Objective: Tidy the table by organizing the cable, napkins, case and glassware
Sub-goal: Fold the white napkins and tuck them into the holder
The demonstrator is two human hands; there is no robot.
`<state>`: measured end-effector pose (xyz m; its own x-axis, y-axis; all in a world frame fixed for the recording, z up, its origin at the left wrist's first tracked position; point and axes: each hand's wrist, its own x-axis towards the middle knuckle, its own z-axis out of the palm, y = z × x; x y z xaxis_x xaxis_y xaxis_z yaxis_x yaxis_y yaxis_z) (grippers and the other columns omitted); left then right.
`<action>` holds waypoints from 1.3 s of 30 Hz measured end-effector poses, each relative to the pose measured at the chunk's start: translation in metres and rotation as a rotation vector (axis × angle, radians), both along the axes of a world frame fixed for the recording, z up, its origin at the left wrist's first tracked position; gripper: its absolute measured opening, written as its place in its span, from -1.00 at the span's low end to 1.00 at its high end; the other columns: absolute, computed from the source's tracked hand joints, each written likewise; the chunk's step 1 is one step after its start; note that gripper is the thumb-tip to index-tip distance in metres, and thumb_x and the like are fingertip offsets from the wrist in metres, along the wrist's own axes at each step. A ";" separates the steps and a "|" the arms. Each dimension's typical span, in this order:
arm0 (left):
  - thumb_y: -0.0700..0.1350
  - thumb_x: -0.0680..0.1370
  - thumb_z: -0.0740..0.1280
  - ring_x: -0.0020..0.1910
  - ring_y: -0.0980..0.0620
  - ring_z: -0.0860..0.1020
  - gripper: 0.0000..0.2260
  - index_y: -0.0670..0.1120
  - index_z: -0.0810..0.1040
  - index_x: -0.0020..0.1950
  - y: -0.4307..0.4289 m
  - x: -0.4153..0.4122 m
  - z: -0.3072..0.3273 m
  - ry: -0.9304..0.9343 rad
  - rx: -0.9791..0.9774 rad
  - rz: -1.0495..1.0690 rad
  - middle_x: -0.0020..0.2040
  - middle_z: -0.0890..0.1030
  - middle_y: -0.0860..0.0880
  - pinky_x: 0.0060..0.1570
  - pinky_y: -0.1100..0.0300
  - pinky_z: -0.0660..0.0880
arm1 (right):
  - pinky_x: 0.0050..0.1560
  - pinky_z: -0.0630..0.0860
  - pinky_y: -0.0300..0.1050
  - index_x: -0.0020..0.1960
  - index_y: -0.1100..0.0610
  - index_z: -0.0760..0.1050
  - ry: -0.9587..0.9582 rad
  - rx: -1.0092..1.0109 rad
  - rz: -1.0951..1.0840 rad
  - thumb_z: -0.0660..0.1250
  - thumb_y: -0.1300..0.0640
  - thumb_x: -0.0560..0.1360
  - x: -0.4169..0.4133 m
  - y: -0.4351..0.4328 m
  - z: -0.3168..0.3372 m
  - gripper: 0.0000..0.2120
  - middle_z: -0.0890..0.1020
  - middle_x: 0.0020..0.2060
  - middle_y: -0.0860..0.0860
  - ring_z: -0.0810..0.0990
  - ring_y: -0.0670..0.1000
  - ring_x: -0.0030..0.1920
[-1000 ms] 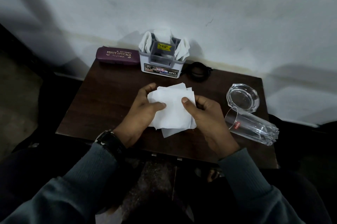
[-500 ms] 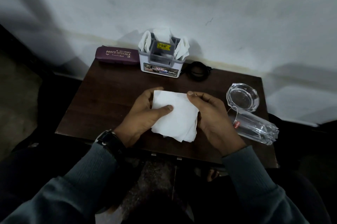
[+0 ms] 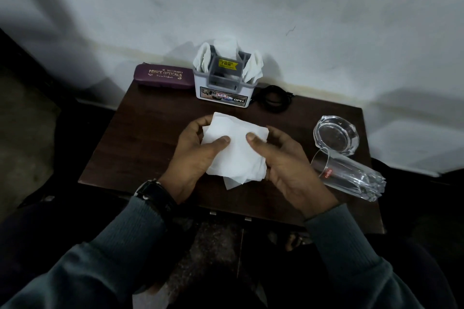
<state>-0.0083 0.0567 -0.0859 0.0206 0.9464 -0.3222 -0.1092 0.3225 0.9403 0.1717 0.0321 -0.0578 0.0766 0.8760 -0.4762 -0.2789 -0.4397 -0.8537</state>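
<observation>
Napkins (image 3: 236, 148) are in a loose stack over the middle of the table (image 3: 140, 138). I've got both hands on them: left hand (image 3: 193, 158) pinching the left edge, right hand (image 3: 288, 165) the right, thumbs on top. At the far edge is the napkin holder (image 3: 223, 90), with the purple case (image 3: 163, 76) left of it and the coiled black cable (image 3: 275, 99) right. On the right the glass (image 3: 351, 175) lies on its side by the ashtray (image 3: 335, 134).

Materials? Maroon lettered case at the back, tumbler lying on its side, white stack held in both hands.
Maroon oblong case: likely leatherette, matte, gold stamped lettering.
Clear tumbler on its side: glass probably, transparent, bright glints, thick faceted base; clear plastic not excluded.
White napkin stack: thin soft paper, matte, edges limp and uneven.
</observation>
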 end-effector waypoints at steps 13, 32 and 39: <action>-0.15 0.60 0.42 0.01 0.14 0.71 -0.68 0.03 0.48 0.33 -0.001 0.007 0.008 -0.051 -0.005 0.007 0.18 0.67 -0.01 -0.16 0.26 0.64 | -0.02 0.62 -0.29 0.22 -0.04 0.58 -0.457 0.239 0.210 0.39 0.22 0.60 0.003 0.000 -0.011 -0.75 0.73 0.03 -0.13 0.71 -0.18 0.02; -0.27 0.52 0.50 0.13 0.03 0.66 -0.47 0.11 0.40 0.37 0.001 0.001 -0.006 0.055 -0.034 -0.075 0.22 0.63 -0.02 -0.13 0.20 0.64 | -0.18 0.58 -0.33 0.03 -0.10 0.64 -0.449 0.204 0.171 0.49 0.19 0.53 0.010 0.000 -0.012 -0.80 0.76 -0.10 -0.21 0.73 -0.19 -0.06; -0.28 0.47 0.53 0.03 -0.05 0.67 -0.36 0.00 0.35 0.46 -0.006 -0.008 -0.016 0.293 -0.073 -0.136 0.07 0.61 -0.06 -0.10 -0.07 0.71 | -0.18 0.57 -0.25 0.01 0.12 0.68 -0.800 0.075 0.217 0.48 0.10 0.49 0.013 0.003 -0.026 -0.87 0.72 -0.15 -0.04 0.69 0.01 -0.08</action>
